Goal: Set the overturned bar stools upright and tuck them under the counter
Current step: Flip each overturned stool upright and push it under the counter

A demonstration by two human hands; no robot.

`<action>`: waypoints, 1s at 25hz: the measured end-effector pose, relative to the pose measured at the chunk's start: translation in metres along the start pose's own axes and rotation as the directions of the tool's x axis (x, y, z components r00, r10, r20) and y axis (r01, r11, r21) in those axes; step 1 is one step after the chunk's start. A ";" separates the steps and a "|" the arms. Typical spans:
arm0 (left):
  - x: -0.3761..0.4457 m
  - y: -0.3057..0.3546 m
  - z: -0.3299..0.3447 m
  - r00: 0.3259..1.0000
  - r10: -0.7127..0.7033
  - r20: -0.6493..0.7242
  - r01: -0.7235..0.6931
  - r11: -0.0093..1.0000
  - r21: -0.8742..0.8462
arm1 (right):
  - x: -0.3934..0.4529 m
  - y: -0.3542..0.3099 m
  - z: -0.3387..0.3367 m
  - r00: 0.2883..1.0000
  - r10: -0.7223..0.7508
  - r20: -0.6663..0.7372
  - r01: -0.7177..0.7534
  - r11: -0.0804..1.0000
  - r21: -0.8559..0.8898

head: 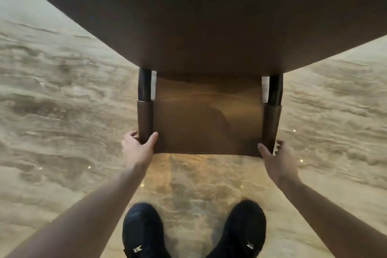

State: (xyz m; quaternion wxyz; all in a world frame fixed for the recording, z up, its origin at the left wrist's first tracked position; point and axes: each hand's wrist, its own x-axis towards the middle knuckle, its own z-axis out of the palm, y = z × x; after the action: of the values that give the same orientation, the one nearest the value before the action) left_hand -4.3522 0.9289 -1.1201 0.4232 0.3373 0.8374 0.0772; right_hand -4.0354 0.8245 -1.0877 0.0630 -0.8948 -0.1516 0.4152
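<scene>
Left hand (138,146) gripping bar stool (209,115) backrest post, right hand (274,155) fingers spread loosely at opposite post; under counter (209,16).

Floor (62,94): polished beige-tan stone, wavy veining, small light glints; bar stool (209,119) upright on it, seat part under dark brown tabletop (209,16) overhang; two black shoes (144,232) planted on floor just behind stool.

stool back (208,119): brown | posts (144,86): black | floor (62,90): beige, veined marble | shoes (142,230): black
</scene>
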 end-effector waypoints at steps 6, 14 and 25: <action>0.042 -0.009 -0.002 0.946 0.298 0.126 -0.321 0.915 0.244 | 0.038 0.007 0.009 0.997 -0.067 -0.037 0.062 0.991 -0.122; 0.027 0.020 -0.037 0.952 0.233 0.200 -0.288 0.901 0.324 | 0.009 -0.018 -0.018 0.997 -0.060 0.044 0.070 0.957 -0.282; -0.086 0.138 -0.172 0.932 0.209 0.297 -0.272 0.943 0.190 | -0.123 -0.088 -0.174 0.995 -0.062 0.080 0.081 0.961 -0.266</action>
State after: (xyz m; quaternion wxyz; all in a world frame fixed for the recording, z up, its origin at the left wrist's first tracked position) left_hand -4.3785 1.0064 -0.8983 0.4802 0.4915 0.7264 -0.0149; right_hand -3.9973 0.8698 -0.8654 -0.0493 -0.8737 -0.2410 0.4196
